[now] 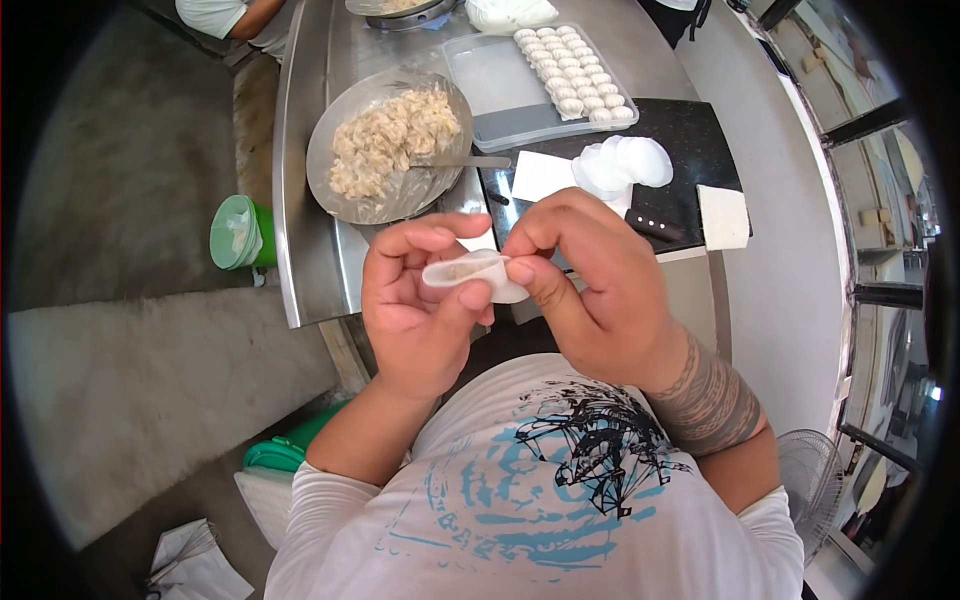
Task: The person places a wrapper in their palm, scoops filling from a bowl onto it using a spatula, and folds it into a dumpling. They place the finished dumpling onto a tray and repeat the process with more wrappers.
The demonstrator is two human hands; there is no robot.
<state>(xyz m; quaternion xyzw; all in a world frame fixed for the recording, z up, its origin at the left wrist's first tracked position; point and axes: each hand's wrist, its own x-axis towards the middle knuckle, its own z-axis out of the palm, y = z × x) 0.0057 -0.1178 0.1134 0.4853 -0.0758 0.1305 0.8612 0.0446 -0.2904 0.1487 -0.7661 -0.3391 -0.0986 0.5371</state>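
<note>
Between my two hands is a dumpling, a white round wrapper folded over with some filling showing in its opening. My left hand grips its left side between thumb and fingers. At the right end, my right hand pinches the wrapper's edge with thumb and forefinger. Beyond the left hand stands a metal bowl of pale, lumpy filling, with a flat spatula resting across its rim. Several round wrappers lie overlapped on the black board.
A clear plastic tray holds rows of finished dumplings. A knife and a folded cloth lie at the right. Left of the steel table is a green bucket. Another person's arm shows at top left.
</note>
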